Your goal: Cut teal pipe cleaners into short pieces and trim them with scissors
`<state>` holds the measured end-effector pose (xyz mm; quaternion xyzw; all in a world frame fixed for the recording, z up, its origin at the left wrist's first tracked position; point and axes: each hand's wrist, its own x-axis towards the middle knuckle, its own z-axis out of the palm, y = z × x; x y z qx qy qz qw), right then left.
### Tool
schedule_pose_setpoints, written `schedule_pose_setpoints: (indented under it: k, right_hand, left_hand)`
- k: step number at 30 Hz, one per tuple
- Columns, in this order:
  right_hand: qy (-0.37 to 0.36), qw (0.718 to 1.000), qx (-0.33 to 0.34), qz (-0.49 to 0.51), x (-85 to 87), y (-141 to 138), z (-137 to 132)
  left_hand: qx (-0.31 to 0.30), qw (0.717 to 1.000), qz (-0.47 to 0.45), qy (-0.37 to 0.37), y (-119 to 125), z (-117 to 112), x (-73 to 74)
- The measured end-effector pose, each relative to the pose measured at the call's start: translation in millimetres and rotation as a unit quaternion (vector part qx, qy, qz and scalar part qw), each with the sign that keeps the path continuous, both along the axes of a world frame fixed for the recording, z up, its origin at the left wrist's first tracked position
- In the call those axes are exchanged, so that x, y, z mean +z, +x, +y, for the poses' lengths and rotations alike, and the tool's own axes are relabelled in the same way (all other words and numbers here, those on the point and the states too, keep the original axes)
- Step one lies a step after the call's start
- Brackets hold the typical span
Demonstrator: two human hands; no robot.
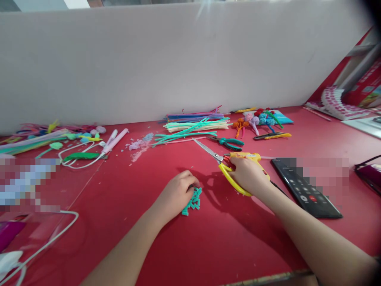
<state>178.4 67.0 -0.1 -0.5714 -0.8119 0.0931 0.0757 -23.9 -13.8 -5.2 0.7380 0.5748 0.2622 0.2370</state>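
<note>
My left hand (177, 194) rests on the red tabletop, its fingers curled in against a small heap of short teal pipe cleaner pieces (193, 203). The fingertips meet the heap's far edge, and some pieces are covered by the hand. To the right, my right hand (247, 173) grips yellow-handled scissors (230, 178) with fingers in the handle. The metal blades point away to the upper left, nearly together. Just behind this hand lies a yellow glue gun (253, 157), partly hidden by it. Teal-handled pliers (229, 142) lie beyond the scissors.
Bundles of long pipe cleaners (195, 125) lie by the white partition (166, 59). Fuzzy flowers (253, 121) are at back right, a black phone-like device (309, 194) at right. A pink corded tool (116, 142) and lilac fluff (139, 145) lie left; a white cable (71, 226) loops nearer.
</note>
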Motion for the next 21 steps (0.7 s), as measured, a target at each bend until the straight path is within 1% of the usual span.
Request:
schedule_pose_setpoints:
  k: [5,8,9,11,13,15,17,19,21]
  right_hand:
    - [0.020,1.000,-0.010,0.021,1.9,-2,-2]
    - [0.023,0.999,-0.012,0.046,2.9,-1,-3]
    - [0.022,0.998,-0.008,0.061,3.5,-2,-5]
    - [0.003,0.994,0.008,0.109,4.8,-4,-10]
    - [-0.052,0.981,0.042,0.182,5.7,-9,-18]
    - [-0.136,0.953,0.084,0.257,5.5,-16,-26]
    - [-0.203,0.924,0.102,0.306,4.2,-21,-33]
    - [-0.233,0.908,0.100,0.332,2.1,-25,-38]
    - [-0.238,0.903,0.093,0.346,-0.3,-27,-40]
  left_hand:
    - [0.009,0.999,0.045,-0.008,0,-1,1.9]
    - [0.047,0.999,0.018,-0.013,2,-2,4.3]
    - [0.066,0.997,-0.013,-0.025,2,-2,5.2]
    - [0.100,0.986,-0.113,-0.078,4,-3,7.0]
    - [0.111,0.953,-0.236,-0.154,7,-3,8.7]
    - [0.104,0.912,-0.331,-0.217,10,-5,9.9]
    - [0.094,0.888,-0.377,-0.246,14,-6,10.5]
    - [0.087,0.882,-0.388,-0.254,17,-7,10.4]
    - [0.083,0.883,-0.384,-0.255,20,-8,9.8]
